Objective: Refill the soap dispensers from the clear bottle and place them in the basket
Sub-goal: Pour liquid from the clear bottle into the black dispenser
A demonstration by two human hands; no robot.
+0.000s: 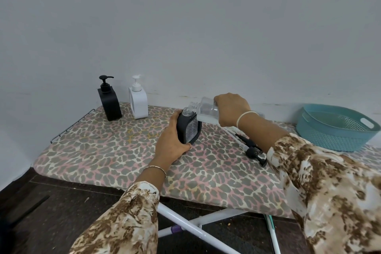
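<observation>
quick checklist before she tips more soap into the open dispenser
1. Open dispenser steadied: ok, the left hand grips its side on the ironing board.
2. Pump off the neck: ok, the neck is bare and a black pump lies on the board by the right arm.
3. Clear bottle held firmly: ok, the right hand wraps its base, bottle tilted on its side.
4. Bottle mouth lined up over the neck: cannot tell, they are close but the gap is hard to read.
5. Liquid left in the bottle: ok, some pools along its lower side.
6. Basket ready: ok, it sits at the right with nothing visible inside.
</observation>
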